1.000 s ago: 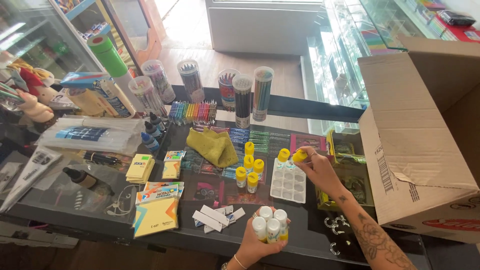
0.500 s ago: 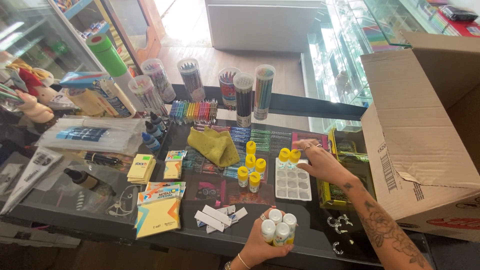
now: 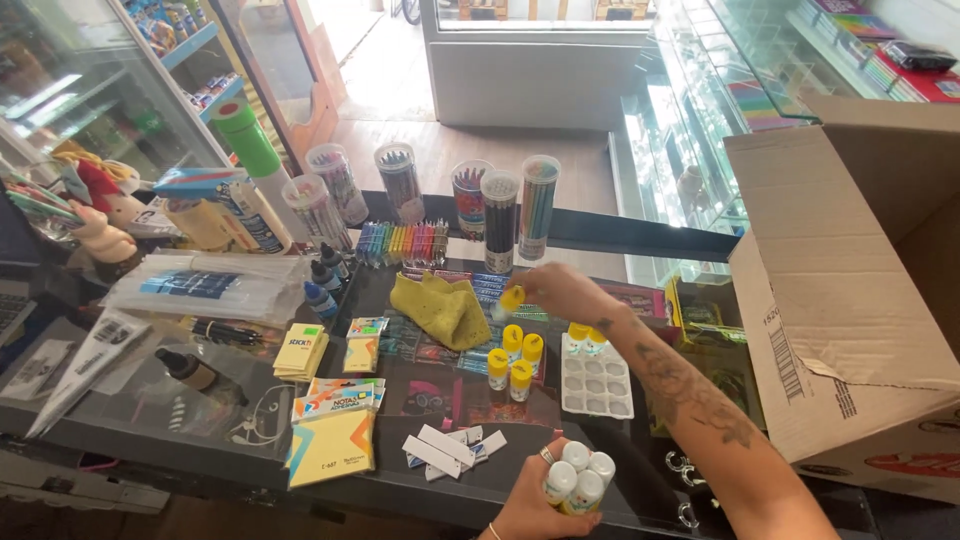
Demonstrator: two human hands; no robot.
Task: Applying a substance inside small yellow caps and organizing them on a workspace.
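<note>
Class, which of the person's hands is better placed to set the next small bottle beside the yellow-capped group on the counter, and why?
Probably the right hand: it holds one yellow-capped bottle just above the group. The left hand is nearer the person, full of bottles.

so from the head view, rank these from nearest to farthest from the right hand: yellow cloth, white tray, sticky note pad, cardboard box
Measured from the right hand, which holds a small yellow-capped bottle:
1. yellow cloth, just left of the hand.
2. white tray, below the hand, toward the person.
3. cardboard box, far right.
4. sticky note pad, lower left near the counter edge.
The last two are close; the box's near flap looks slightly nearer.
</note>
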